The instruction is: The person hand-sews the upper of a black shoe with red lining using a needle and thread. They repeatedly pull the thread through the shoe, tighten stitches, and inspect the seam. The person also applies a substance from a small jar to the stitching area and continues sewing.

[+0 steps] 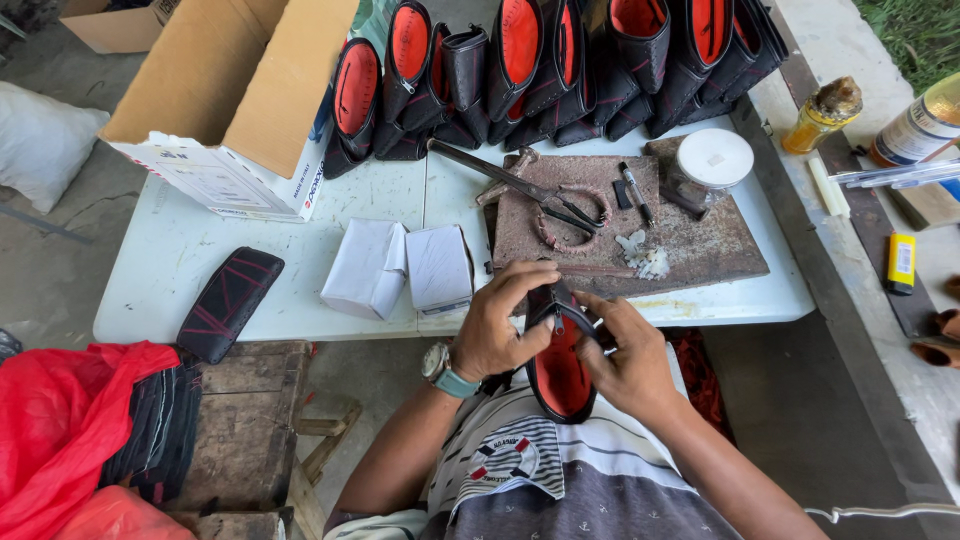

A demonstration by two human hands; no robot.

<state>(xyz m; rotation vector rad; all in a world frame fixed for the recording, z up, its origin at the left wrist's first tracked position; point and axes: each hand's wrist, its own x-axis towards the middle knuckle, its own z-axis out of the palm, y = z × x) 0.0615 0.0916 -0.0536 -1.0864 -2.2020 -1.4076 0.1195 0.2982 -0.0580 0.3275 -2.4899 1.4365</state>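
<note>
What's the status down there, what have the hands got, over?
Left hand and right hand both gripping one black pouch with red lining, held over lap. Scissors lie untouched on worn board. Nothing in the way.

This is a small, makeshift craft workshop, partly open to the outdoors. A white folding table [200, 260] stands on a bare concrete floor, with grass showing at the top right corner. On it lie a worn, rust-stained work slab [700, 245], large scissors [540, 195] and a row of identical black pouches with red lining [560, 60]. A cardboard box [230, 90], glue-like bottles [822, 115] on a ledge and a rough wooden stool [245, 420] point to hand production.
</note>
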